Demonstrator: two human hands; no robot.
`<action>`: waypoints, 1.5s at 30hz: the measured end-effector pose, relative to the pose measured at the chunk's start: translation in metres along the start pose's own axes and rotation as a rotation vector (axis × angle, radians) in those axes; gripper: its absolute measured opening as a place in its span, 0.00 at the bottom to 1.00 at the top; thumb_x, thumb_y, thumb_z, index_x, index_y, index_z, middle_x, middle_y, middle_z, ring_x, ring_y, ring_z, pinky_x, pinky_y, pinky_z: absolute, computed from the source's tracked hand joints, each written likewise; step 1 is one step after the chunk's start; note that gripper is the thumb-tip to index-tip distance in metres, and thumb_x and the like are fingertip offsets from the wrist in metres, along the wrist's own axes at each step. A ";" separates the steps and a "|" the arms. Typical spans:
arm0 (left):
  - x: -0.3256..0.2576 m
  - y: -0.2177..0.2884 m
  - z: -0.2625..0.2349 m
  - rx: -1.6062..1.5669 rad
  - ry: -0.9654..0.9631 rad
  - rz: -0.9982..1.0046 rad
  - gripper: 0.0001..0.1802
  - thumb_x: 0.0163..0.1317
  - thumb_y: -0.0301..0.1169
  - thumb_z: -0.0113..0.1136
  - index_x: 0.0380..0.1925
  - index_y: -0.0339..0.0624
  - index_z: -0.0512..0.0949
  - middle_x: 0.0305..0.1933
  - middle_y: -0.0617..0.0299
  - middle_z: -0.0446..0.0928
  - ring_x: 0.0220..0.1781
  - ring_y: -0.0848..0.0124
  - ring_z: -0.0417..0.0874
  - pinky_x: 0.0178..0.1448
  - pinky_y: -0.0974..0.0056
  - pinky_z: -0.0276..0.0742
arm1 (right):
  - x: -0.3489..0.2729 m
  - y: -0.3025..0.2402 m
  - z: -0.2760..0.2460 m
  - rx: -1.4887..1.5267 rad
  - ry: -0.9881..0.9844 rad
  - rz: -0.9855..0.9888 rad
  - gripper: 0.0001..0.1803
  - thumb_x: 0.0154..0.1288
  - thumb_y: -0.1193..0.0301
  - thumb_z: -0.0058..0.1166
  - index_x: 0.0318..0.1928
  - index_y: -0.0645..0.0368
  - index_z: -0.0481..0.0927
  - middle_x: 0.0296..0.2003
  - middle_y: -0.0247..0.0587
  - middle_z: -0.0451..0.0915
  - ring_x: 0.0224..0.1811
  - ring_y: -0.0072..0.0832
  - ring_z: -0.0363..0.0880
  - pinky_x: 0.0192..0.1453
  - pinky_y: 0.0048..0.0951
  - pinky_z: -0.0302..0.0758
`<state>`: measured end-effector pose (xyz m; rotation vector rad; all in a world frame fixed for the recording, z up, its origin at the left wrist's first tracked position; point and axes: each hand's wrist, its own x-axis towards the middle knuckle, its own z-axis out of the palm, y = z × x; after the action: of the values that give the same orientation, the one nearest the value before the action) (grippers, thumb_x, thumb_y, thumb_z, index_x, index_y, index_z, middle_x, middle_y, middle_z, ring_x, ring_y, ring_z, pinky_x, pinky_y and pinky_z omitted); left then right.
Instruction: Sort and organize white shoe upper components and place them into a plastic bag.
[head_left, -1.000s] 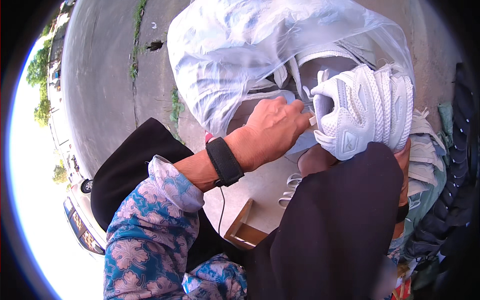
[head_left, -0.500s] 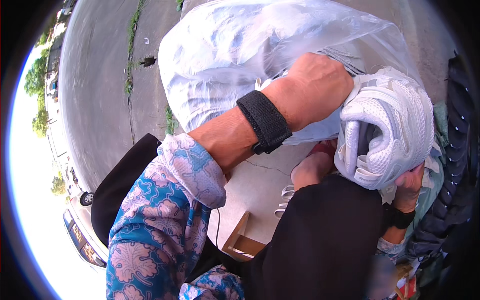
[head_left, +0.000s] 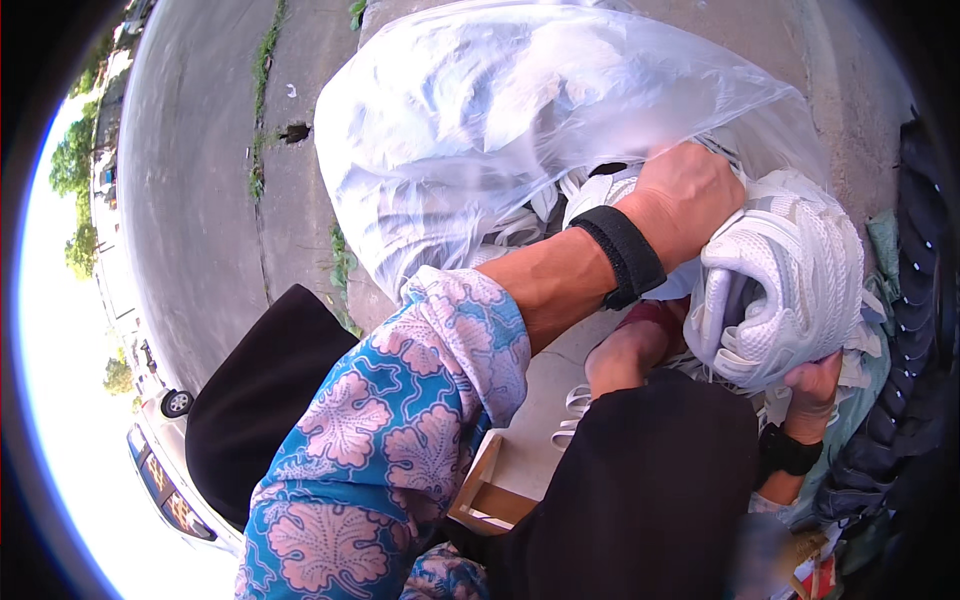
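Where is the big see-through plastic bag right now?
In the head view, the plastic bag fills the upper middle, behind the left hand and mostly up and left of the white shoe uppers.

Head-worn left fisheye camera, single view, looked down from above, close over left hand [head_left: 692,200] and right hand [head_left: 815,382].

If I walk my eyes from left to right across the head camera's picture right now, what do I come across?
Green trees → parked vehicle → brown wooden piece → left hand → white shoes → dark ridged material.
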<state>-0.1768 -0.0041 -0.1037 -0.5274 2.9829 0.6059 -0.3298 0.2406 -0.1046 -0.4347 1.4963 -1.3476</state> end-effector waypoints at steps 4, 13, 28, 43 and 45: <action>0.015 -0.001 0.000 -0.040 0.073 0.035 0.09 0.47 0.33 0.59 0.24 0.40 0.83 0.28 0.49 0.81 0.33 0.53 0.84 0.39 0.56 0.80 | -0.004 -0.007 -0.013 -0.090 -0.045 -0.061 0.61 0.38 0.51 0.75 0.66 0.69 0.55 0.61 0.49 0.67 0.62 0.39 0.67 0.68 0.38 0.60; -0.040 -0.024 -0.053 -0.315 0.131 -0.124 0.07 0.56 0.29 0.60 0.28 0.35 0.79 0.27 0.50 0.79 0.28 0.56 0.81 0.35 0.58 0.77 | 0.001 0.021 0.060 -0.310 0.021 -0.060 0.34 0.42 0.74 0.73 0.51 0.69 0.73 0.46 0.47 0.80 0.46 0.28 0.80 0.50 0.33 0.76; -0.104 0.001 -0.057 -0.581 -0.173 -0.573 0.39 0.49 0.36 0.71 0.57 0.27 0.64 0.33 0.42 0.79 0.34 0.58 0.84 0.38 0.61 0.80 | -0.029 0.117 0.049 -0.084 -0.071 0.208 0.23 0.47 0.77 0.68 0.46 0.67 0.78 0.37 0.42 0.83 0.37 0.26 0.83 0.41 0.28 0.79; -0.088 -0.055 -0.016 -0.523 0.031 -0.098 0.25 0.60 0.39 0.63 0.49 0.32 0.69 0.25 0.49 0.76 0.26 0.55 0.77 0.33 0.58 0.73 | 0.022 -0.003 0.124 -0.489 0.237 -0.258 0.17 0.45 0.75 0.69 0.39 0.66 0.82 0.33 0.39 0.83 0.34 0.25 0.81 0.42 0.29 0.76; -0.090 -0.053 -0.014 -0.508 -0.012 -0.131 0.25 0.61 0.39 0.62 0.51 0.32 0.69 0.26 0.48 0.76 0.26 0.55 0.77 0.33 0.59 0.74 | 0.018 0.009 0.122 -0.525 0.243 -0.281 0.18 0.45 0.75 0.69 0.39 0.66 0.82 0.33 0.38 0.84 0.34 0.24 0.80 0.43 0.29 0.76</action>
<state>-0.0738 -0.0266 -0.0995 -0.7313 2.7367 1.3539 -0.2312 0.1668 -0.1008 -0.8635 2.0595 -1.2383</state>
